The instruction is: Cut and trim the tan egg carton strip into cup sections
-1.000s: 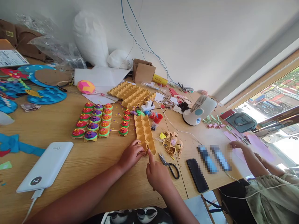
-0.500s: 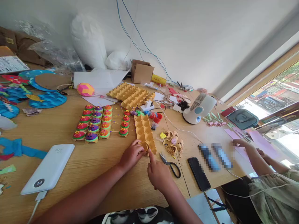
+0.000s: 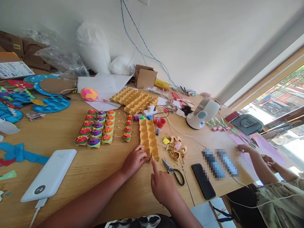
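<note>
Steadily, a worker's left hand (image 3: 134,161) is gripping the near edge of an egg-carton strip (image 3: 148,136) lying on a wooden table, while the right hand (image 3: 163,188) is pressing an extended index finger to the same end; whether its curled fingers are holding anything cannot be told. A white power bank (image 3: 52,174) is showing an upside-down "35W." Something blue is peeking from a red cup (image 3: 160,124) beyond the strip. Compared with half a second ago, both hands are keeping their places as the view is tilting slightly upward.
</note>
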`<state>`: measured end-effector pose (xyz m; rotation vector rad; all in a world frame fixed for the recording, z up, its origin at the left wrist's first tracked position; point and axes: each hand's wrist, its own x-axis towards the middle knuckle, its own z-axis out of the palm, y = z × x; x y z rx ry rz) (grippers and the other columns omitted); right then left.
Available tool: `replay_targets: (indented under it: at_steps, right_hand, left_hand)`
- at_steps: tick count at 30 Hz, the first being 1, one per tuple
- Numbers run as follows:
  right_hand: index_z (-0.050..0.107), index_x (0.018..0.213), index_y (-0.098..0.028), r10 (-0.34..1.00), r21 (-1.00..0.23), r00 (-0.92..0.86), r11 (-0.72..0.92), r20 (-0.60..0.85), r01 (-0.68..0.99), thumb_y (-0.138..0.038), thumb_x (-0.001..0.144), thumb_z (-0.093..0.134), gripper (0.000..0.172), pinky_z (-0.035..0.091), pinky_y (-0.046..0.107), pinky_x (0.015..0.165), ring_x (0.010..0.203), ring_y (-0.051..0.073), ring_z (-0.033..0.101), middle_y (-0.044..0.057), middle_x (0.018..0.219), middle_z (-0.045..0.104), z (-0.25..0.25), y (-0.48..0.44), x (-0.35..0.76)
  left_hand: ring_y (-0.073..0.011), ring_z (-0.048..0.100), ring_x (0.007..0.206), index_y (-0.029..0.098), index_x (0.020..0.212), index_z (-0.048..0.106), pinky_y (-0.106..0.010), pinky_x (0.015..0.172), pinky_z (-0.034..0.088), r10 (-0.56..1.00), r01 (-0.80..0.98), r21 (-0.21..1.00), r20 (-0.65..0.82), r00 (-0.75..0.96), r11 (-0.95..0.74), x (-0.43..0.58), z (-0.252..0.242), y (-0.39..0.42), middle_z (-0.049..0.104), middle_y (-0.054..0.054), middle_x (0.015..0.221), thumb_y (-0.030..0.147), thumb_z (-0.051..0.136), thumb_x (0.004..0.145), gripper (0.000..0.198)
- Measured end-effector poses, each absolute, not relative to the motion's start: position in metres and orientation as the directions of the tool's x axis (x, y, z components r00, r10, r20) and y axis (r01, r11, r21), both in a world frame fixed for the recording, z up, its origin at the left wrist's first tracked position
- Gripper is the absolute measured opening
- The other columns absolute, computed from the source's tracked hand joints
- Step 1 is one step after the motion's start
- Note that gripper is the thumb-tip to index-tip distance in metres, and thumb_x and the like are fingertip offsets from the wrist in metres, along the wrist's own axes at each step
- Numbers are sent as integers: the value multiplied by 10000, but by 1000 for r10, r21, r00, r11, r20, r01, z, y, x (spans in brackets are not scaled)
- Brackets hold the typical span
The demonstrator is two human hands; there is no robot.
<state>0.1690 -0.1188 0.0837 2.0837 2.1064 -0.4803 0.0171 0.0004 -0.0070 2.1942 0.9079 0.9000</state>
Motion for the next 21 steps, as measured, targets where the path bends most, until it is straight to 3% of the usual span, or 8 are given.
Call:
replay_targets:
  at_steps: [21]
  right_hand:
    - [181,1623,-200,941,-156,-9,-46,-338,987,-273,1016,318,627,506,340,715,872,277,743,115,997,773,90,-107,169]
  left_hand:
    - [-267,518,1196,219,749,618,-384,956,470,760,346,729,360,541,-591,16,-6,-1,659,-32,791,319,584,970,246]
